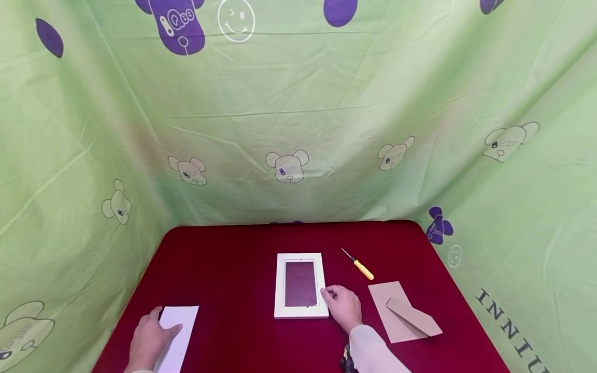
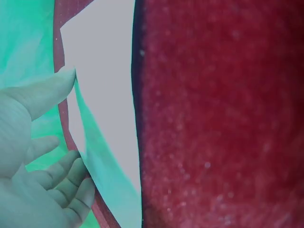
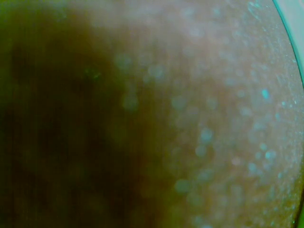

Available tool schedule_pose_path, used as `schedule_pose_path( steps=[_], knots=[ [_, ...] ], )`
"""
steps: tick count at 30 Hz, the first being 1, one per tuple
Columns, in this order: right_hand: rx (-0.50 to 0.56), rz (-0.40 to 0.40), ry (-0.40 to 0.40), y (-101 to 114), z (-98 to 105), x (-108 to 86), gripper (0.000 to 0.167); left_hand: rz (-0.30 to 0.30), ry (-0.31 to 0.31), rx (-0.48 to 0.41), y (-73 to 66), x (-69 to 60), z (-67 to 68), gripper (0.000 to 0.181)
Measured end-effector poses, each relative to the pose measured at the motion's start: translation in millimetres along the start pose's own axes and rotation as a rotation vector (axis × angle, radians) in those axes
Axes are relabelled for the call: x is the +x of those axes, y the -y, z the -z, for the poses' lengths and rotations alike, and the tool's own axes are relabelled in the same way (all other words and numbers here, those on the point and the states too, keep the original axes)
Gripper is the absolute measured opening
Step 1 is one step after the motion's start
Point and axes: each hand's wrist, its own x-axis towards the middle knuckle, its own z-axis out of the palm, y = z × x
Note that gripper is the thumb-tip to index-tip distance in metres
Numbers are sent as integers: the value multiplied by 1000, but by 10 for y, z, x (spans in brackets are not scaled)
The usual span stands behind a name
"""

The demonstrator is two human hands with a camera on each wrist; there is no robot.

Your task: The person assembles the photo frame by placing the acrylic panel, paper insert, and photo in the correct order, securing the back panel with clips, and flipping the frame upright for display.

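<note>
In the head view, a red table stands before green cloth printed with bear heads. The white frame lies flat near the middle of the table, its longer sides running away from the person. The right hand pinches its right side near the lower corner, thumb and bent fingers close together. Beyond that hand, a yellow-handled screwdriver lies aslant, apart from the frame, its tip pointing away and to the left. Nearer and further right is the brown backing, its stand folded out on top. Well left of the frame, the left hand holds the white paper by its left edge, the thumb spread from the fingers. In the left wrist view, the thumb tip touches the paper's edge, the other fingers curl at it lower down, and the sheet bends there. The right wrist view is a blur, dark at left; the grip cannot be told from it.
</note>
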Motion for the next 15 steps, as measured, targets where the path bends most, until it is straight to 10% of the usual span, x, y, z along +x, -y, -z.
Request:
schedule_pose_path(
  steps=[15],
  knots=[
    [0,2,4,-5,-14,0,19,51,2,-37,100,-5,-23,96]
  ],
)
